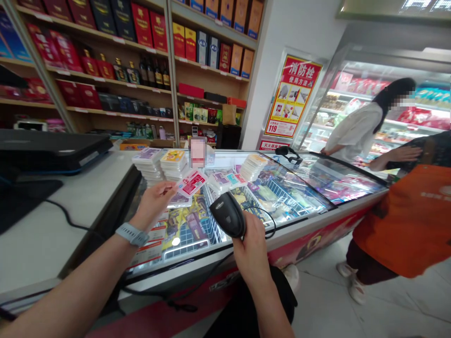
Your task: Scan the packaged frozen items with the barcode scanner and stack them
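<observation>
Between the fingers of my left hand (pixel 155 203) is a pink and white card (pixel 192 182), held by its left end above the glass-topped freezer (pixel 299 202). My right hand (pixel 252 244) is wrapped round the handle of a black barcode scanner (pixel 228 215), whose head points up and left, just below the card. Stacks of packed cards rest on the glass: a purple-topped stack (pixel 148 162), a yellow-topped stack (pixel 174 162) and a pale stack at the right (pixel 252 167). Smaller purple, blue and pink card packs (pixel 220 180) lie between them.
A white counter (pixel 84 202) with a black device (pixel 49 148) is at the left. The scanner's black cable (pixel 207 277) hangs along the freezer front. A person in an orange apron (pixel 408 220) and another in white (pixel 355 122) stand at the right. Stocked shelves (pixel 120 40) rise behind.
</observation>
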### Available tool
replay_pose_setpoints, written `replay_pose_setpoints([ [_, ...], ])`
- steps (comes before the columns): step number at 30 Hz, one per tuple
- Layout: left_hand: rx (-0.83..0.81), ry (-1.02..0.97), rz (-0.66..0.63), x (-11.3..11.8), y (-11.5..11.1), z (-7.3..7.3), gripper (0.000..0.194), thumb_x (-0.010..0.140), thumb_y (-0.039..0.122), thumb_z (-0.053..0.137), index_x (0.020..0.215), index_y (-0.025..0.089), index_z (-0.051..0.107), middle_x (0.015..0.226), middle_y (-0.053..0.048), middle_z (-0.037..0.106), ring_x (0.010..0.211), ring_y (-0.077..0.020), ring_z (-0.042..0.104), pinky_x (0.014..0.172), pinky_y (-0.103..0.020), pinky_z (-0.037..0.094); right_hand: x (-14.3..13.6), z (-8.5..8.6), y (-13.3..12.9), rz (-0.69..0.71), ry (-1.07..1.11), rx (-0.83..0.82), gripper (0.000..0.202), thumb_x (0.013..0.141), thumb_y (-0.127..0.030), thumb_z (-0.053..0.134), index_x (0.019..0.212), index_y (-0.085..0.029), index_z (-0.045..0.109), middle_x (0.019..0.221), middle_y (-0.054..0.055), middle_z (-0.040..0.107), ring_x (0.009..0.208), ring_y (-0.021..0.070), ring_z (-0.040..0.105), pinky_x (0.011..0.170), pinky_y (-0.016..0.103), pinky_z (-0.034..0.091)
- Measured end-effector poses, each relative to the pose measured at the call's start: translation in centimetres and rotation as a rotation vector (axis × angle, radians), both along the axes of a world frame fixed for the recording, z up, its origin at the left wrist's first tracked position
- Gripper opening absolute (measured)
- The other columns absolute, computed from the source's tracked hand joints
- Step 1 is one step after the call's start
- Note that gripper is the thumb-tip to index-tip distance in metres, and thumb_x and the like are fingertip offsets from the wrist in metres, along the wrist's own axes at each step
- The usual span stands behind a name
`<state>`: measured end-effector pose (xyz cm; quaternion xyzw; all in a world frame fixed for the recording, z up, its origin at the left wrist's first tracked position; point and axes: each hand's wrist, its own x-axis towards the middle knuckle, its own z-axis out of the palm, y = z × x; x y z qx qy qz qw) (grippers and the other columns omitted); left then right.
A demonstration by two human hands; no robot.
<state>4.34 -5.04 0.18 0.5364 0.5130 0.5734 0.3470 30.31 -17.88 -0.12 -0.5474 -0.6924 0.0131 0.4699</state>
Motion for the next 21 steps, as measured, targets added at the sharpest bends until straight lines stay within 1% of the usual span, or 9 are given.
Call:
replay_pose_setpoints([
  [3,-0.004,-0.032,-0.027,0.0,-0.1,0.2,0.052,0.065,0.058,0.077,0.093,0.015,0.072,0.084,-0.006,0.075,0.075,-0.0198,0.066,0.073,-0.031,0.051,-0.6,0.1,0.2,0.011,0.001,-0.011,0.043,0.083,-0.005,0.047,0.123,-0.020,0.051,0.117,0.011,0.061,0.113,0.0292,0.054,0.102,0.052,0.040],
  [7,-0.015,-0.059,-0.032,-0.1,-0.1,0.2,0.052,0.066,0.056,0.078,0.095,0.014,0.071,0.084,-0.006,0.075,0.075,-0.0205,0.068,0.075,-0.033,0.052,-1.1,0.1,0.4,0.024,0.004,-0.009,0.045,0.081,-0.003,0.046,0.121,-0.021,0.052,0.117,0.011,0.061,0.112,0.0286,0.054,0.102,0.051,0.040],
  [14,-0.032,-0.079,-0.048,0.0,-0.1,0.2,0.053,0.064,0.055,0.079,0.096,0.015,0.070,0.085,-0.005,0.075,0.077,-0.0202,0.067,0.077,-0.033,0.051,-1.4,0.1,0.4,0.026,-0.003,-0.029,0.044,0.080,-0.002,0.046,0.119,-0.020,0.052,0.115,0.011,0.060,0.110,0.0290,0.053,0.101,0.052,0.040],
  [21,-0.022,-0.063,-0.030,0.0,-0.1,0.2,0.053,0.062,0.057,0.079,0.093,0.016,0.070,0.084,-0.005,0.075,0.077,-0.0204,0.066,0.074,-0.032,0.050,-1.4,0.1,0.4,0.034,-0.003,-0.036,0.044,0.080,-0.002,0.045,0.119,-0.019,0.052,0.112,0.011,0.061,0.108,0.0285,0.053,0.101,0.052,0.038],
])
